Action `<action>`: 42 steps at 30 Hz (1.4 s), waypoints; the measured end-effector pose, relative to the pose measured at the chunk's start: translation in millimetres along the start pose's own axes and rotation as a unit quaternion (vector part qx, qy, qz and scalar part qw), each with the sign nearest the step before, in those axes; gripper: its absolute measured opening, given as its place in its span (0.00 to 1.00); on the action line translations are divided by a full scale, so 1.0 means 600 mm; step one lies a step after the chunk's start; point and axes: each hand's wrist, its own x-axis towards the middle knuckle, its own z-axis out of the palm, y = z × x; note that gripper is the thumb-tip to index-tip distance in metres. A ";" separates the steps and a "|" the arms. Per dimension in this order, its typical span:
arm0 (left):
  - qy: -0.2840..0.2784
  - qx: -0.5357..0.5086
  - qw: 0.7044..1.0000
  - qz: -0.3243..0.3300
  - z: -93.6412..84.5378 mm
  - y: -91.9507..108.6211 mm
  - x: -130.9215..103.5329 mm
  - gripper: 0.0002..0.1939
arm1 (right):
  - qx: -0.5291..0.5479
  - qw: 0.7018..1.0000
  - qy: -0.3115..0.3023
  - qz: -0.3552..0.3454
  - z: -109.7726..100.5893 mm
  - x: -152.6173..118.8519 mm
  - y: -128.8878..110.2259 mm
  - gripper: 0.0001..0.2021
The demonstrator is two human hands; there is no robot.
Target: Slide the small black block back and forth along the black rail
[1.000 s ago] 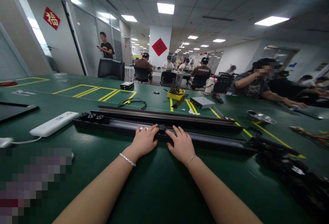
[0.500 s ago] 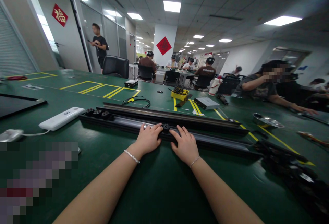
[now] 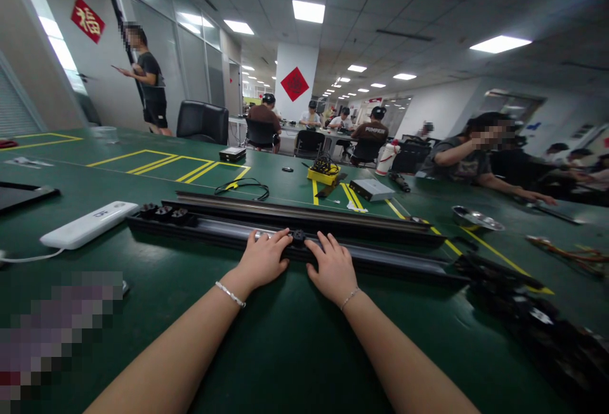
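Note:
A long black channel [image 3: 399, 262] with a pale inner strip lies lengthwise in front of me, with several black socket modules [image 3: 164, 212] in its left end. Near its middle sits a small black socket module [image 3: 298, 236]. My left hand [image 3: 264, 259] holds the module's left side with its fingertips, its other fingers over the channel and the thumb by the near wall. From the right, my right hand [image 3: 333, 268] holds the same module with its index finger, the other fingers somewhat spread across the channel. The module's underside is hidden.
Behind the channel lies a second long black strip [image 3: 380, 221]. A white power bank-like device [image 3: 90, 225] with a cable is on the left. Black parts [image 3: 528, 312] are piled at right, near a metal bowl [image 3: 478, 218]. A co-worker [image 3: 469, 148] sits beyond.
The whole view has shifted, so the table things appear farther left. Both hands stay at the module. The standing person in the background has moved left.

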 end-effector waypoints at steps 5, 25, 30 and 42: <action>0.010 0.002 1.000 0.006 0.003 -0.002 0.000 0.26 | 0.011 1.000 0.003 -0.002 0.000 0.001 0.001 0.24; -0.004 0.010 1.000 0.015 0.003 -0.005 0.004 0.27 | 0.084 0.995 -0.003 0.055 -0.022 0.027 -0.011 0.23; -0.009 0.007 1.000 0.015 0.000 -0.005 0.003 0.27 | 0.095 0.993 -0.006 0.077 -0.030 0.045 -0.016 0.20; 0.031 0.023 0.999 0.031 0.009 -0.007 -0.001 0.25 | 0.167 0.978 0.072 0.105 -0.004 0.063 -0.042 0.14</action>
